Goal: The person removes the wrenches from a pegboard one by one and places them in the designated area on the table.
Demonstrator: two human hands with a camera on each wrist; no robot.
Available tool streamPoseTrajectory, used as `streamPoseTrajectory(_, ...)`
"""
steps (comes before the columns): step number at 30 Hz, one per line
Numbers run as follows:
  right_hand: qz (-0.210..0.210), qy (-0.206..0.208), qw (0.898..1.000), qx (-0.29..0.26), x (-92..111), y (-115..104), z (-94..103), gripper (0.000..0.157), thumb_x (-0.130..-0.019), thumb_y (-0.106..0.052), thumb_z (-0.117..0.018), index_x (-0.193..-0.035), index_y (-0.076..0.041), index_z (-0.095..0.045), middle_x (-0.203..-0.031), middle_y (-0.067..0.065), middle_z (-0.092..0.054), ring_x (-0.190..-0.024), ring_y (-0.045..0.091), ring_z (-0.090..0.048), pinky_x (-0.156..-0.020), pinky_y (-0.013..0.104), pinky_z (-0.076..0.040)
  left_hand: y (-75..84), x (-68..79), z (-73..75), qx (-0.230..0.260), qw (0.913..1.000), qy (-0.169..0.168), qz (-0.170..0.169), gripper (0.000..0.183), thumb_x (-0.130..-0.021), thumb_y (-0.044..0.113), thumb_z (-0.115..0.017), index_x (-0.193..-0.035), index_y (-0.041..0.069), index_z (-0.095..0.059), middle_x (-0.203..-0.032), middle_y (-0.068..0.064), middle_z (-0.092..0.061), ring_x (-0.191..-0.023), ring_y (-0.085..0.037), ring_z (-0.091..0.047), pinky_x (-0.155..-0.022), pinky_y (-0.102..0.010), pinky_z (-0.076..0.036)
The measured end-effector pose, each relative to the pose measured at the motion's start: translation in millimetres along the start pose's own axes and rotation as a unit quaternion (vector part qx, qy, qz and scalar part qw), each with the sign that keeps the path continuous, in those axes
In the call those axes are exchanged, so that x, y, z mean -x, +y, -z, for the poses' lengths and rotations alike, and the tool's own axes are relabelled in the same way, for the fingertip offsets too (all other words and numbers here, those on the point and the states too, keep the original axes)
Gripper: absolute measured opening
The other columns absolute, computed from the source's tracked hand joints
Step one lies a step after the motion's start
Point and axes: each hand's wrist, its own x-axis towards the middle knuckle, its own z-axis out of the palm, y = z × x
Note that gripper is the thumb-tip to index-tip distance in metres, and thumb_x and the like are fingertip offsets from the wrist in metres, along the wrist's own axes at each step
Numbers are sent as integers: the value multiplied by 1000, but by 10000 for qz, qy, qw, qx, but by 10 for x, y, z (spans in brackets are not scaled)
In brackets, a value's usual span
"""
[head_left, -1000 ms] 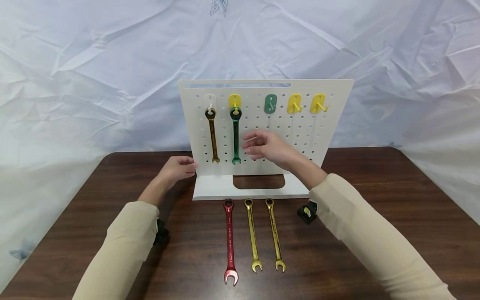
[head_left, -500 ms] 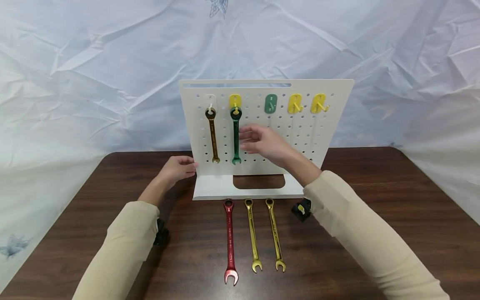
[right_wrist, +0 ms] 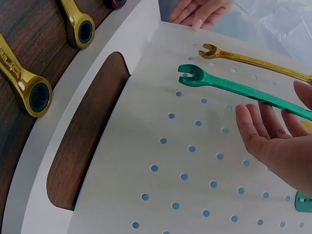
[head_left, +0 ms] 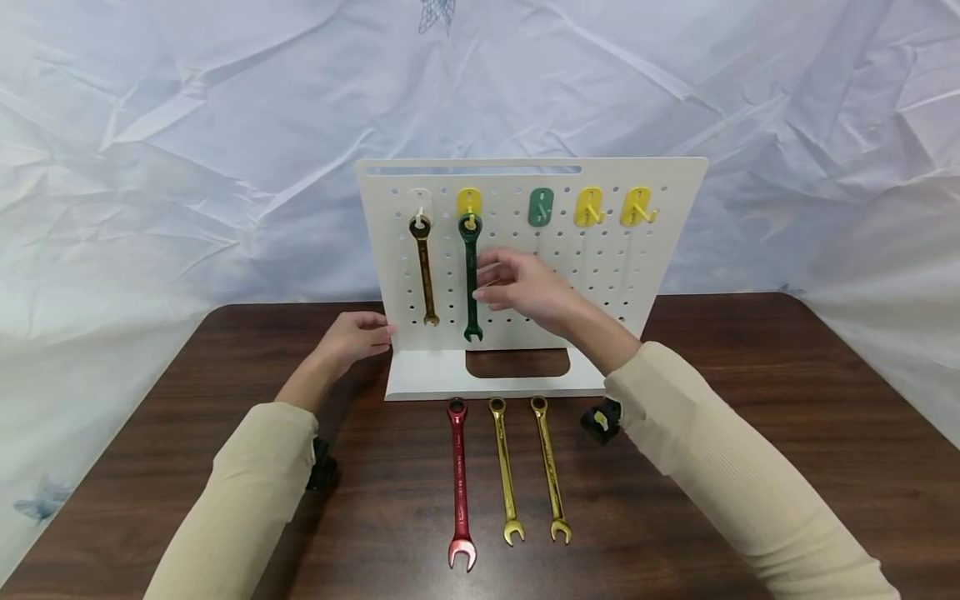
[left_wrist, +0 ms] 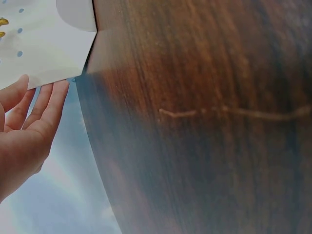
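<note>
My right hand [head_left: 528, 287] holds the green combination wrench [head_left: 471, 254] at its shank, thumb on one side and fingers behind. The wrench's ring end is at a yellow hook [head_left: 468, 198] on the white pegboard [head_left: 648, 258], and its open jaw tilts out from the board. My left hand [head_left: 351, 340] grips the board's lower left edge, its thumb in front and fingers behind in the left wrist view. Left of the green wrench, a bronze-gold wrench [head_left: 426, 271] hangs from a white hook [head_left: 421, 200].
On the brown table [head_left: 712, 500] before the stand lie a red wrench [head_left: 460, 475] and two gold wrenches, one in the middle [head_left: 506, 471] and one at right [head_left: 551, 471]. A green hook [head_left: 541, 207] and two yellow hooks [head_left: 637, 207] hold nothing. White cloth hangs behind.
My right hand has moved left to the green wrench and taken hold of its shank. The wrench's lower end has swung out from the board. My left hand has stayed put.
</note>
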Motion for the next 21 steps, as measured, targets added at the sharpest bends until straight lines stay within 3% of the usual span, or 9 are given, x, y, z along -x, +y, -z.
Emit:
streamPoseTrajectory(7, -27, 7, 10000, 8, 27, -18, -22, 36, -89, 1, -57, -122, 1, -43, -111, 18, -51, -101, 32, -53, -87, 41, -49, -4, -14, -3, -24, 10000, 37, 39, 32, -94, 9, -51, -120, -10, -48, -122, -25, -48, -110, -34, -50, -94, -37, -45)
streamPoseTrajectory(21, 41, 46, 9997, 216, 89, -31, -31, 27, -90, 2, -54, -115, 2, -47, -99, 16, -53, -88, 26, -58, -80, 38, -53, -22, -23, 0, 1, 10000, -20, 33, 30, -95, 8, -50, -118, -10, -48, -121, -25, -48, -110, -33, -51, -93, -37, -46)
